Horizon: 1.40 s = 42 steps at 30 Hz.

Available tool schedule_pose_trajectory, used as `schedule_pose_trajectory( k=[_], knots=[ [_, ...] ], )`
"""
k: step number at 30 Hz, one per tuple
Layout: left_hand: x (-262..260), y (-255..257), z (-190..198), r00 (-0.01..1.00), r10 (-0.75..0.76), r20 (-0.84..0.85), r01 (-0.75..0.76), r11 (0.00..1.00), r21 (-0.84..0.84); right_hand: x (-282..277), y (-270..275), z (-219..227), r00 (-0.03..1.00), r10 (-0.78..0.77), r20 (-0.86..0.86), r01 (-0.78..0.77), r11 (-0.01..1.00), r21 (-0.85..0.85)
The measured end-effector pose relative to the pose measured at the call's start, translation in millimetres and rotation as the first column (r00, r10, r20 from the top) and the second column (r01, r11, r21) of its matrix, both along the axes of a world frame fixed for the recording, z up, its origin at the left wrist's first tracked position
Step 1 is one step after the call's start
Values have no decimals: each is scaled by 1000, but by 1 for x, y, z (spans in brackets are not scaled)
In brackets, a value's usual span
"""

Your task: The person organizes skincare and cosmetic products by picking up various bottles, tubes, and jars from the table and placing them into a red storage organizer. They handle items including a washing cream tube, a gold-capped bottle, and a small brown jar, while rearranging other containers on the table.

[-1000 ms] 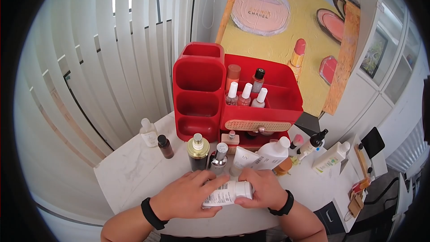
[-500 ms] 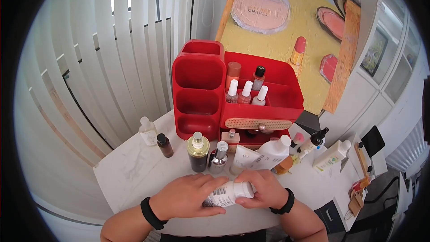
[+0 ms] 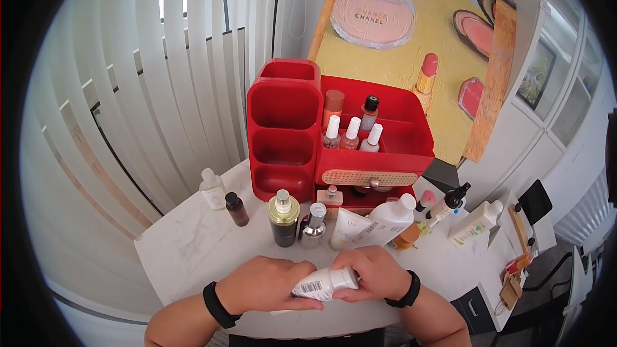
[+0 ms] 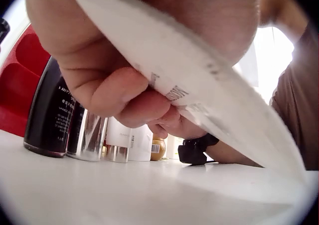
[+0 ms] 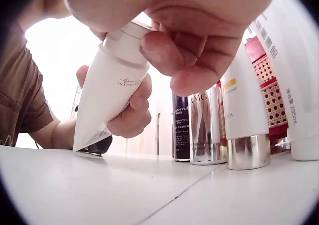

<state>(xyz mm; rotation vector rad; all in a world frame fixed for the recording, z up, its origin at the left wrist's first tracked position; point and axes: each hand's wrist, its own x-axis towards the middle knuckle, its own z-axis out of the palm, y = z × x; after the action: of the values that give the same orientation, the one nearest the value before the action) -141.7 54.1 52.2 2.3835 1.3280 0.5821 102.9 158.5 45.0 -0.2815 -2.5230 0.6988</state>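
Observation:
A white squeeze tube [image 3: 319,284] with a printed barcode label is held between both hands over the near part of the table. My left hand [image 3: 265,283] grips the body of the tube, its fingers curled round it in the left wrist view. At the cap end, my right hand [image 3: 371,274] pinches the white cap, thumb below and fingers above. In the right wrist view the tube [image 5: 112,88] slants, its flat end low over the tabletop; the fingers partly hide its cap.
Beyond the hands stand a dark bottle with gold collar [image 3: 284,222], a silver bottle [image 3: 313,226], a white UV tube [image 3: 350,228] and a large white bottle [image 3: 392,218]. A red organizer [image 3: 286,106] holds several nail polishes. Small bottles [image 3: 236,209] stand left, more bottles [image 3: 475,225] right.
The tube has turned in the hands and its cap end tilts up more. My left fingers have drawn back along it, and my right hand has shifted slightly left with the cap.

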Motion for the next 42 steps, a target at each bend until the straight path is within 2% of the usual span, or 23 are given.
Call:
schedule_pose_trajectory(
  k=[11, 13, 17, 26, 29, 32, 35, 40, 42],
  knots=[
    [4, -2, -5, 999, 51, -7, -49, 989, 141, 0, -1, -13, 998, -49, -42, 48, 999, -23],
    [4, -2, -4, 998, 56, -13, -53, 987, 153, 2, 0, -14, 999, -15, -38, 15, 1000, 12],
    [6, -3, -3, 993, 105, -55, -95, 982, 165, 1, -1, -12, 999, -39, -39, 40, 999, 28],
    [7, -4, -2, 995, 102, -18, -96, 972, 213, -1, -8, -9, 993, -114, -1, 114, 993, -43],
    [7, -3, -5, 989, 136, -53, -122, 970, 208, -1, -8, -9, 990, -139, 4, 139, 988, -67],
    [9, -5, -1, 990, 138, -40, -126, 965, 229, 1, -8, -9, 991, -134, -6, 133, 989, -60],
    [7, -3, 1, 993, 114, 20, -115, 973, 202, 0, -5, -8, 988, -114, -107, 110, 993, -45],
    [2, 0, 4, 996, 80, 45, -86, 984, 155, 2, 1, -9, 982, 6, -191, 15, 994, 107],
    [0, 1, 0, 995, 77, 62, -85, 987, 133, 3, 2, -7, 979, 23, -205, 0, 993, 114]
  ],
)
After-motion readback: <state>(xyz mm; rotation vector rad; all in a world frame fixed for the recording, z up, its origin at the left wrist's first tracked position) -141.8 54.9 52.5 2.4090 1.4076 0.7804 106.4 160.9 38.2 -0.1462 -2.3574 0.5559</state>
